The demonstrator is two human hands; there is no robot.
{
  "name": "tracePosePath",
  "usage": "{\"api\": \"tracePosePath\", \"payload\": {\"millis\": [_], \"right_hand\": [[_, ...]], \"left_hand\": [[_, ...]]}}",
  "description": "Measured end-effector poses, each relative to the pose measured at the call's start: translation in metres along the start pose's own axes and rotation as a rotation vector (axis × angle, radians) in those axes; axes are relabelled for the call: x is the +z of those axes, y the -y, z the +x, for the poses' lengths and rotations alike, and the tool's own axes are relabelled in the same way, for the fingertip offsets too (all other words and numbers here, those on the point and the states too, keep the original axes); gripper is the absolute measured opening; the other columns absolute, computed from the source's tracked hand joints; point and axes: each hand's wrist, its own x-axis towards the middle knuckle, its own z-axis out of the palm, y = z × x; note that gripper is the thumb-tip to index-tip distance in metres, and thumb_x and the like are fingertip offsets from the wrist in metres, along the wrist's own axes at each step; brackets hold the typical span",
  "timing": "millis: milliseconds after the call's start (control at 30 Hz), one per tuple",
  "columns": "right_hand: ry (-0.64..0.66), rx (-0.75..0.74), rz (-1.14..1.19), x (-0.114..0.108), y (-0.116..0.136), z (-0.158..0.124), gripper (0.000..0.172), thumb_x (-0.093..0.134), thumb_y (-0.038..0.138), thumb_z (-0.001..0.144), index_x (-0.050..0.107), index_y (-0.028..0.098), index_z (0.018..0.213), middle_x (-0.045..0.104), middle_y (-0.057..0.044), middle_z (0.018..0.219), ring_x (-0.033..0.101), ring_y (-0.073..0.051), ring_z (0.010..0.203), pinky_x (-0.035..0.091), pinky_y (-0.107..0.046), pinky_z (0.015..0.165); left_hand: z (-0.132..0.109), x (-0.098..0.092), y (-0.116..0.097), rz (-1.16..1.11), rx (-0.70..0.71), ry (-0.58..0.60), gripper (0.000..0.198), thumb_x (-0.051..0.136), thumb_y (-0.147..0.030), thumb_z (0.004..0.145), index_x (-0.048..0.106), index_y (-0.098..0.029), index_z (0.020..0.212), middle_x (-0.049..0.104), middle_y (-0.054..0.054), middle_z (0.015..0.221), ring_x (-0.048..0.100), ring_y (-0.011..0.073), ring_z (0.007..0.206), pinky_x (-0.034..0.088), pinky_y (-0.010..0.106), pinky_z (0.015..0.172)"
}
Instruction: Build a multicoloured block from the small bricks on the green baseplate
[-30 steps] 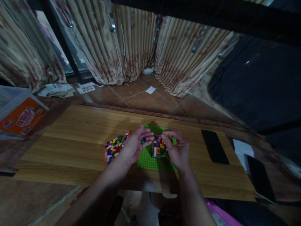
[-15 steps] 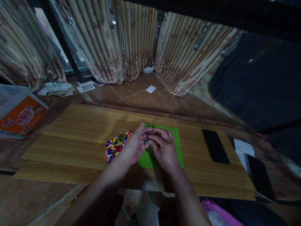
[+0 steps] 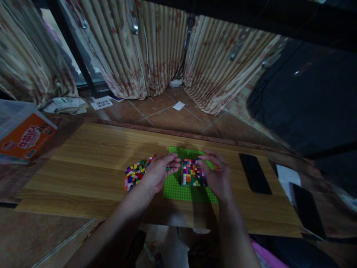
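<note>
A green studded baseplate (image 3: 178,190) lies on the wooden table (image 3: 92,163). On it stands a block of many-coloured small bricks (image 3: 192,173). My right hand (image 3: 219,176) curls against the block's right side, fingertips at its top far corner. My left hand (image 3: 160,172) hovers just left of the block with fingers pinched together; what they hold is too small to name. A pile of loose coloured bricks (image 3: 135,174) lies to the left of my left hand.
Two dark phones lie on the right, one (image 3: 254,173) on the table and another (image 3: 308,216) near its right end. An orange box (image 3: 23,137) sits at far left. Curtains (image 3: 156,48) hang behind over a tiled floor.
My right hand has moved from over my left fingertips to the right side of the brick block, uncovering it. My left hand stays in place, pinched.
</note>
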Motion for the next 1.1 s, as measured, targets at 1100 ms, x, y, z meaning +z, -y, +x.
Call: {"api": "tracePosePath", "payload": {"millis": [1100], "right_hand": [[0.228,0.503,0.254,0.009,-0.002,0.004,0.042,0.082,0.040,0.059,0.072,0.020,0.094,0.072,-0.001,0.076,0.063,-0.018,0.065,0.052,-0.033,0.064]], "left_hand": [[-0.004,0.003,0.003,0.056,0.012,-0.008,0.008,0.072,-0.017,0.073,0.072,-0.013,0.080,0.071,0.004,0.078,0.060,0.0080,0.065,0.045,0.020,0.064]]}}
